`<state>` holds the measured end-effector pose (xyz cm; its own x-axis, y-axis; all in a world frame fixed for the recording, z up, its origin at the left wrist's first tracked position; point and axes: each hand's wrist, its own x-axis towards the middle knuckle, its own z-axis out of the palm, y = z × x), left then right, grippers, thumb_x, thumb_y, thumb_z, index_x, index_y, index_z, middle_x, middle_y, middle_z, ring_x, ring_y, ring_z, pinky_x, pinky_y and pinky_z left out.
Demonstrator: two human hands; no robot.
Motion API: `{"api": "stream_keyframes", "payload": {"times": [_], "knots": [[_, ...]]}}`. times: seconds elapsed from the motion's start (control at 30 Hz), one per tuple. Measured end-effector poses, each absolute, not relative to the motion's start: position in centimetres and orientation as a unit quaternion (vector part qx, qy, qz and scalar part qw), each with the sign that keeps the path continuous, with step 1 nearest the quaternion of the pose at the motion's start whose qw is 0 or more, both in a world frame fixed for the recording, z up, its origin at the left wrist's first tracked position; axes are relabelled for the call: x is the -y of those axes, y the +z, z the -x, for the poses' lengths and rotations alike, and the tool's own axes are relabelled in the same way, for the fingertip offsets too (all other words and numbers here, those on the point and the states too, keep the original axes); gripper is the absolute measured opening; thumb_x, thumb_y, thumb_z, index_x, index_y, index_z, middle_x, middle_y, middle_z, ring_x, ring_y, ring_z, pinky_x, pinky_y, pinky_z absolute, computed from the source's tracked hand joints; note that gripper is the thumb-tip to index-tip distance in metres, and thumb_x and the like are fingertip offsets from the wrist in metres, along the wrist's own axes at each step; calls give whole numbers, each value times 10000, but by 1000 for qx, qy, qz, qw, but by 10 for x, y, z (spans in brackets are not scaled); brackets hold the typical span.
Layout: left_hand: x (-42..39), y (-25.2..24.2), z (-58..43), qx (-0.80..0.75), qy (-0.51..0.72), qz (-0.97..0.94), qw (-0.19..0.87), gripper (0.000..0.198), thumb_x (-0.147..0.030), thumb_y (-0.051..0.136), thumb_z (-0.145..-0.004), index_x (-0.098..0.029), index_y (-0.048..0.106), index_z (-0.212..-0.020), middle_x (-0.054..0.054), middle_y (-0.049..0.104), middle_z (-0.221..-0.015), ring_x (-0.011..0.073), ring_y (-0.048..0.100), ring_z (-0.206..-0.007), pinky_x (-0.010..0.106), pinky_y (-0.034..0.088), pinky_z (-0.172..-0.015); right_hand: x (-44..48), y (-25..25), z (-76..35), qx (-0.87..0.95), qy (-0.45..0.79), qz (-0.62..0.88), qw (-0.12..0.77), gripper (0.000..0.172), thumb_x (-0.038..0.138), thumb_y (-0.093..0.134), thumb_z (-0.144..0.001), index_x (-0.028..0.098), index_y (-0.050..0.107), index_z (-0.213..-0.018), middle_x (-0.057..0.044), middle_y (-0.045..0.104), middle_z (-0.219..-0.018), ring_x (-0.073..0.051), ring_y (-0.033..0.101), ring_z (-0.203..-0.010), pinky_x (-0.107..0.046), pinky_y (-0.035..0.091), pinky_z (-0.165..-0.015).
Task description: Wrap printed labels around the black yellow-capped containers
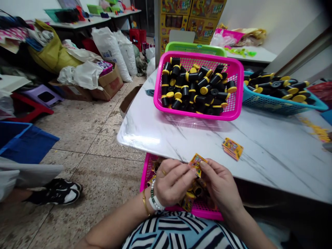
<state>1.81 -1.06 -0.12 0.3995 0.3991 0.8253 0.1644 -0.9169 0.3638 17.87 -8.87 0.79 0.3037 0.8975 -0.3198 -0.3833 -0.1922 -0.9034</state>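
My left hand (174,182) and my right hand (220,183) meet at the table's front edge. Between their fingertips is a small yellow printed label (196,163), pinched from both sides. Under my hands, partly hidden by them, a lower pink basket (146,169) holds several dark pieces with yellow printed wraps (188,200). A small stack of matching labels (232,148) lies on the marbled white table (207,138) to the right. Farther back stands a pink basket (198,116) full of black cylinders with yellow caps (184,90).
A blue basket (277,103) of similar cylinders stands at the right, near yellow bits (316,129). Behind the pink basket is a green one (195,47). On the left floor are a blue bin (28,143), cardboard boxes (110,83), white sacks (110,52) and another person's shoe (62,193).
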Motion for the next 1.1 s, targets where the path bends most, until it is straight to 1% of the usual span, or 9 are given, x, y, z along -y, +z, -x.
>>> {"api": "stream_keyframes", "payload": {"times": [0.1,0.17,0.27,0.47,0.6,0.73,0.87,0.93,1.1], "knots": [[19,-1,-25,-323,489,-720,371,374,-288,822,-795,-190,678,-1126,84,749,-953,210,686,-853,323,582,-765,84,2,-180,246,470,589,609,220,433,728,-892,215,758,-886,-23,744,-764,-159,662,-644,-268,559,-599],[21,1,-31,-367,418,-626,547,365,-349,840,-760,-165,683,-1033,79,740,-886,189,678,-754,286,565,-672,81,-4,-177,271,418,600,627,223,440,703,-909,228,773,-928,-33,761,-843,-185,694,-748,-298,583,-689],[14,5,-37,-360,353,-543,671,215,-348,756,-812,-154,663,-831,41,699,-764,141,628,-655,247,519,-628,78,-8,-174,300,399,593,632,241,441,699,-910,242,786,-1014,-49,777,-1040,-225,715,-946,-348,582,-867],[-31,31,-29,-267,213,-728,595,123,-193,727,-771,-157,644,-688,-35,605,-610,90,518,-569,199,392,-558,68,32,-215,477,384,640,464,394,398,758,-848,282,739,-1224,-41,775,-1062,-215,718,-915,-327,566,-819],[-66,49,-35,-174,133,-835,504,82,-90,714,-733,-158,700,-689,-42,611,-571,84,521,-533,201,369,-553,44,58,-238,638,332,625,303,126,330,719,-861,258,804,-919,-16,768,-865,-179,686,-803,-291,518,-747],[-74,60,-43,-265,277,-791,478,33,-186,744,-774,-160,724,-767,-9,668,-664,102,549,-574,209,395,-558,22,55,-236,575,308,643,401,260,417,696,-864,200,744,-728,-10,706,-658,-151,618,-615,-268,478,-594],[-44,52,-49,-362,425,-617,555,288,-350,648,-906,-156,674,-696,-6,616,-588,94,494,-499,217,404,-513,17,40,-222,471,226,669,529,330,460,681,-875,186,735,-699,-7,662,-594,-134,564,-545,-259,455,-538],[-25,45,-52,-359,442,-577,585,256,-341,656,-907,-151,715,-746,8,649,-615,94,499,-494,222,421,-515,20,34,-214,444,211,669,558,335,458,680,-880,186,740,-695,-2,647,-579,-129,553,-534,-256,455,-534],[-4,33,-59,-381,494,-569,536,159,-285,725,-861,-144,798,-841,55,697,-711,132,573,-605,248,468,-584,30,27,-205,427,189,670,577,309,431,706,-877,194,739,-681,18,621,-559,-126,562,-537,-248,458,-534]]}}
